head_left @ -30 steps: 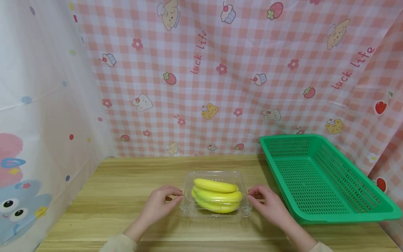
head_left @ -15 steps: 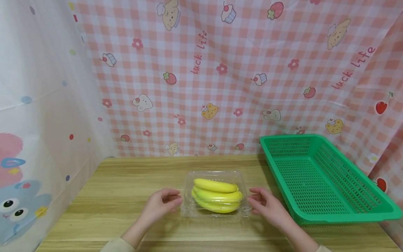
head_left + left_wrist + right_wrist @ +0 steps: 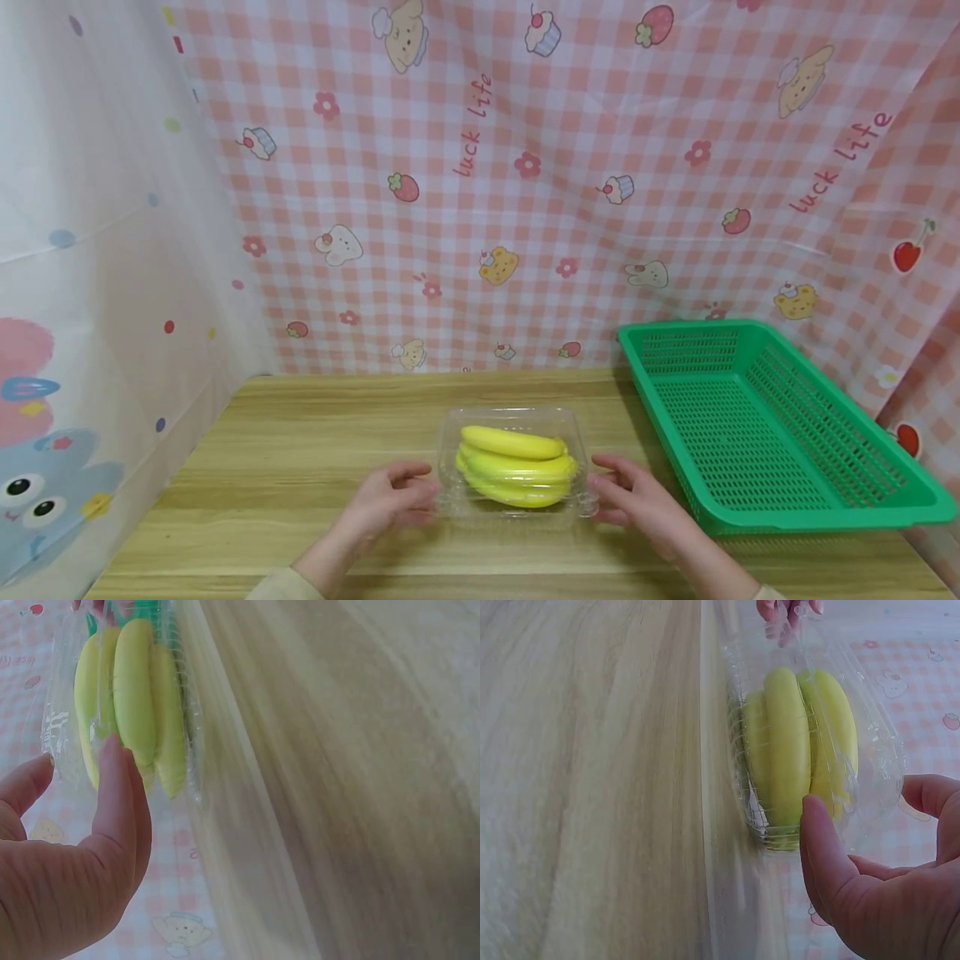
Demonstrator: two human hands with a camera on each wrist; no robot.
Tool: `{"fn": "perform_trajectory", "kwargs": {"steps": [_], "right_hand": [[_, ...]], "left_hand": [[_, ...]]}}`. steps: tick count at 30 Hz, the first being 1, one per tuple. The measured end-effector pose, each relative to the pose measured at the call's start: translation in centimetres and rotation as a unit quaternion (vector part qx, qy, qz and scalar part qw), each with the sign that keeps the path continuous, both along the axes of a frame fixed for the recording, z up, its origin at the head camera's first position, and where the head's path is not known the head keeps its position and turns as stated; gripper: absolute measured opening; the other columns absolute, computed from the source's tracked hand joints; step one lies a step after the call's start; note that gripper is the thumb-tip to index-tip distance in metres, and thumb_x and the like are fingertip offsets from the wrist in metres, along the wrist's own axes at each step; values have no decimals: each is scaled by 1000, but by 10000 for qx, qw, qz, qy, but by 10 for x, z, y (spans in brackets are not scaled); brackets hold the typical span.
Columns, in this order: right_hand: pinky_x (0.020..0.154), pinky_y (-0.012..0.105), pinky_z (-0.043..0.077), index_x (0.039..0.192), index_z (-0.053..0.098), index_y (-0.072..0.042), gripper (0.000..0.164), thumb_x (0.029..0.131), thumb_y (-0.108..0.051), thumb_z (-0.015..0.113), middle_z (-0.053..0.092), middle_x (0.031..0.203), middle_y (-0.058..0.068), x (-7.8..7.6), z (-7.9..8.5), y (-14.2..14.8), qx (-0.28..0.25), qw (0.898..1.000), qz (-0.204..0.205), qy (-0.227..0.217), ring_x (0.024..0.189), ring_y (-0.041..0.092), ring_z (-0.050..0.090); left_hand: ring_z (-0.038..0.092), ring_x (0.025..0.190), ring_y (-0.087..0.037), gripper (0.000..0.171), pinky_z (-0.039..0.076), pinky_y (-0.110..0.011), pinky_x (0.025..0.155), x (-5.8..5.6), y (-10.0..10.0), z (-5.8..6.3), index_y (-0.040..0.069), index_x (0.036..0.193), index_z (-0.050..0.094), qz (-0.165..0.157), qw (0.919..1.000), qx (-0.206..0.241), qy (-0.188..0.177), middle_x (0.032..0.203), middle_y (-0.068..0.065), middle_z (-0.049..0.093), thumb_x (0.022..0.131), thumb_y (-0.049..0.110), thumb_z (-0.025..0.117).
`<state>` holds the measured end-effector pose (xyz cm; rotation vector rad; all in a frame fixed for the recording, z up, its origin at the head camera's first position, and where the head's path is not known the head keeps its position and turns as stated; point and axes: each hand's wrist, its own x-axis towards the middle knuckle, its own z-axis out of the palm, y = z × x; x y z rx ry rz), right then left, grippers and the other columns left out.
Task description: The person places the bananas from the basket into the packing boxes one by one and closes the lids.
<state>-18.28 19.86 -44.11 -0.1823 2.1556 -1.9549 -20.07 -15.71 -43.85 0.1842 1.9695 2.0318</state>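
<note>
A clear plastic clamshell box [image 3: 517,512] with a closed lid stands on the table, a bunch of yellow bananas [image 3: 516,468] lying inside it. At its left end is my left hand [image 3: 384,502], fingers and thumb spread apart and fingertips at the box's front left corner. My right hand [image 3: 647,505] mirrors it at the right end, with fingertips at the front right corner. Both wrist views show the bananas [image 3: 135,697] through the plastic, with a gap between thumb and fingers on each hand. Firm contact is hard to judge through the clear plastic.
A large green plastic basket [image 3: 825,523] with slotted walls stands on the right of the wooden table [image 3: 300,433]. Behind the table hangs a pink checked cloth [image 3: 450,225], and a pale printed cloth [image 3: 112,275] hangs on the left.
Both hands have shifted slightly toward the table's front along the box's ends, and their fingers have spread from a closer thumb-and-finger pose. The box, bananas and basket have stayed in place.
</note>
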Motion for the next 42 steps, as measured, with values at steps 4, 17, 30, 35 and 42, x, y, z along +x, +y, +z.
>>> {"fn": "perform_trajectory", "kwargs": {"steps": [4,17,30,35,42], "right_hand": [[85,41,60,143,21,22,66,101,-16,56,55,111,20,1,0,-1,-132,9999,34,-94,90,21,62],[77,29,60,140,18,25,63,101,-10,54,52,104,14,-1,-3,-2,-463,9982,167,-340,84,16,60],[79,30,60,140,18,23,62,98,-4,55,48,100,12,-1,-7,-2,-736,9964,182,-386,83,16,61],[80,30,60,140,18,23,63,97,-3,56,48,102,13,-1,-7,-3,-765,9961,190,-385,86,17,59],[80,30,60,140,19,23,63,95,1,57,46,101,12,-2,-8,-3,-763,9962,155,-381,87,16,56]], "left_hand": [[65,81,-19,67,61,-36,80,0,2,-2,-25,137,30,-22,9999,50,-133,102,-14,59,91,5,67],[64,81,-16,57,60,-29,81,1,6,-2,-24,131,32,-148,9972,583,-439,100,-12,55,89,0,63],[65,81,-16,37,60,-30,80,2,8,-5,-17,119,42,-80,9951,820,-544,97,-11,55,88,-6,60],[64,79,-16,33,60,-28,78,2,9,-5,-14,115,45,-35,9950,808,-595,94,-10,55,87,-7,60],[63,76,-15,32,60,-26,76,2,11,-5,-12,113,46,21,9949,781,-644,92,-10,55,85,-8,61]]}}
